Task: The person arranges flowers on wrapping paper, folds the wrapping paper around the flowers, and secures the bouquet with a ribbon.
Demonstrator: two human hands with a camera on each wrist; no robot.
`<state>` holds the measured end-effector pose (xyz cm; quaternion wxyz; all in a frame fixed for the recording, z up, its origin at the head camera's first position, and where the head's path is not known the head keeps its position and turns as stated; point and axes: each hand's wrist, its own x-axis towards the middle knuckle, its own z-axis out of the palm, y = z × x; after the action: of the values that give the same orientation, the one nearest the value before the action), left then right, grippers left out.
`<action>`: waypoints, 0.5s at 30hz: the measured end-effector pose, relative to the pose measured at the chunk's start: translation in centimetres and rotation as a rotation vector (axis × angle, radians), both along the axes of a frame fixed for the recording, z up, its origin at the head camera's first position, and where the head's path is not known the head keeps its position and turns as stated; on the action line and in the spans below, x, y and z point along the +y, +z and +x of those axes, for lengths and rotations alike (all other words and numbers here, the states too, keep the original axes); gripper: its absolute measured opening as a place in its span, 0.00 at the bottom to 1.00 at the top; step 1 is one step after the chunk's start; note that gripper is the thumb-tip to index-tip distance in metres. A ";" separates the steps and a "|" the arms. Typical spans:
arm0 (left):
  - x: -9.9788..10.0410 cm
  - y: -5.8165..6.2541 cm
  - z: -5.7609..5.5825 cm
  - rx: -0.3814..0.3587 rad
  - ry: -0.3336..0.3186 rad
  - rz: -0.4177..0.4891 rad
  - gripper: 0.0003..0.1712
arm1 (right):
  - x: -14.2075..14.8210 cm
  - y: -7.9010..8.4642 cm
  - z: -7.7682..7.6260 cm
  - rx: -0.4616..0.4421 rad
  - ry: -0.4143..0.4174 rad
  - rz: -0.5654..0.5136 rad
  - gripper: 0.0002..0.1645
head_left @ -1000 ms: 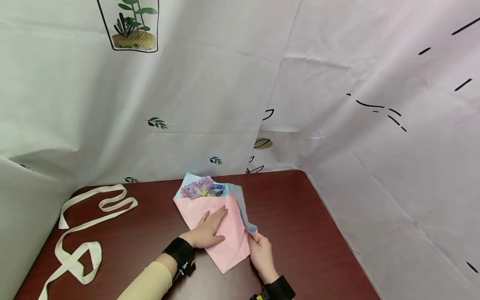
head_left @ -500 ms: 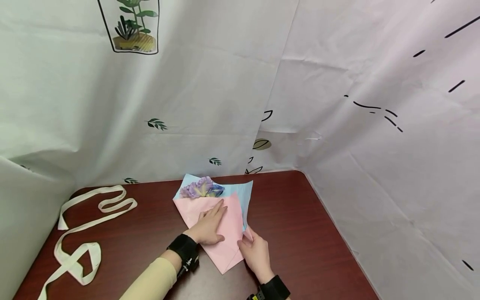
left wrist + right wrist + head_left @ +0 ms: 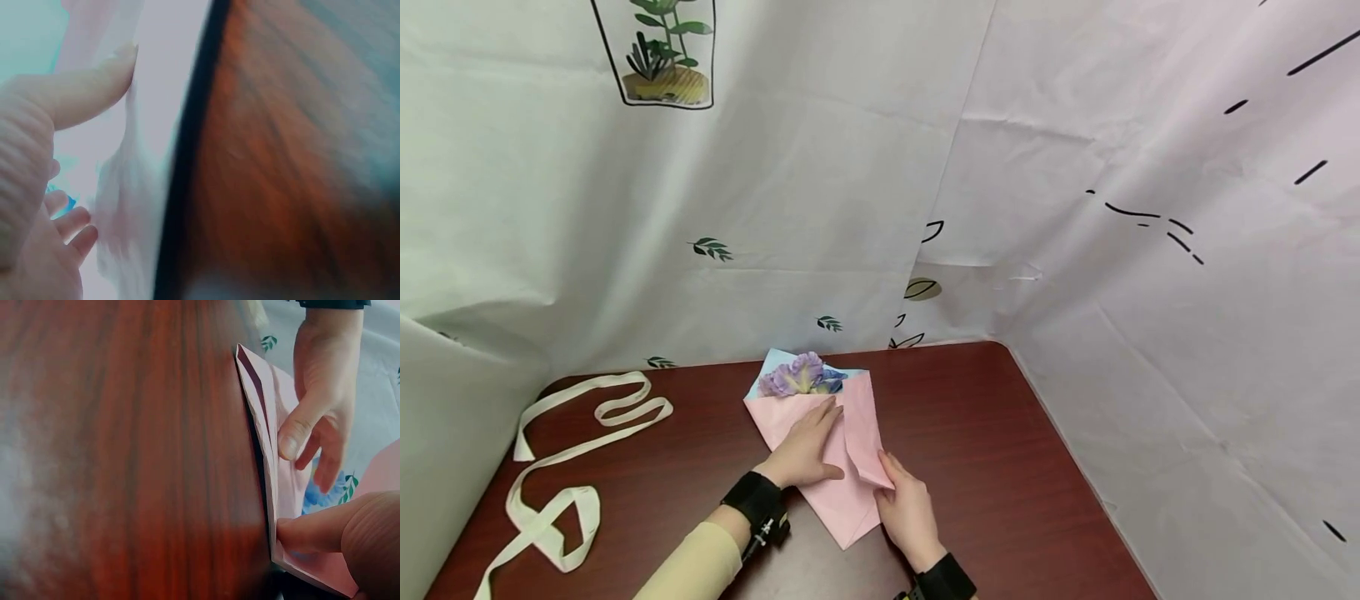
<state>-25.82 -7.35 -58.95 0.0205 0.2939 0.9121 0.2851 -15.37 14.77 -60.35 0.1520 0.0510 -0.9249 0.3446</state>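
Note:
A flat bouquet wrap of pink wrapping paper (image 3: 842, 505) with a light blue inner side lies on the table. Purple and blue flowers (image 3: 801, 375) show at its top opening. My left hand (image 3: 803, 450) rests on the front of the paper, fingers extended toward the flowers and thumb out to the side. At the right edge, my right hand (image 3: 910, 510) pinches the paper, its thumb (image 3: 312, 534) on the pink face. The right flap (image 3: 863, 421) is folded over the front, pink side up. In the right wrist view the left hand (image 3: 325, 394) is over the paper.
A long cream ribbon (image 3: 538, 525) lies in loose loops on the left of the dark red wooden table (image 3: 1000, 467). White printed cloth (image 3: 820, 167) hangs behind the table and along its sides.
The right flap has turned over leftward onto the front, covering its blue side. My right hand has stayed at the right edge, shifting slightly left; the left hand moved slightly left.

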 end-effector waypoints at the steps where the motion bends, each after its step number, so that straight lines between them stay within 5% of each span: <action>1: -0.3 -0.1 0.1 0.017 0.012 -0.004 0.59 | 0.0 0.0 0.0 0.006 0.005 0.007 0.39; 9: -2.0 -0.1 0.3 0.115 0.073 -0.058 0.50 | -0.1 0.5 0.1 0.000 0.023 0.068 0.39; 15: -2.8 -0.2 -0.3 0.329 0.059 0.007 0.37 | -0.5 0.6 0.1 -0.027 0.065 0.126 0.36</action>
<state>-26.11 -10.18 -59.18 -0.1386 0.3098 0.9104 0.2367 -15.28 14.27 -59.71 0.1249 0.0859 -0.9447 0.2909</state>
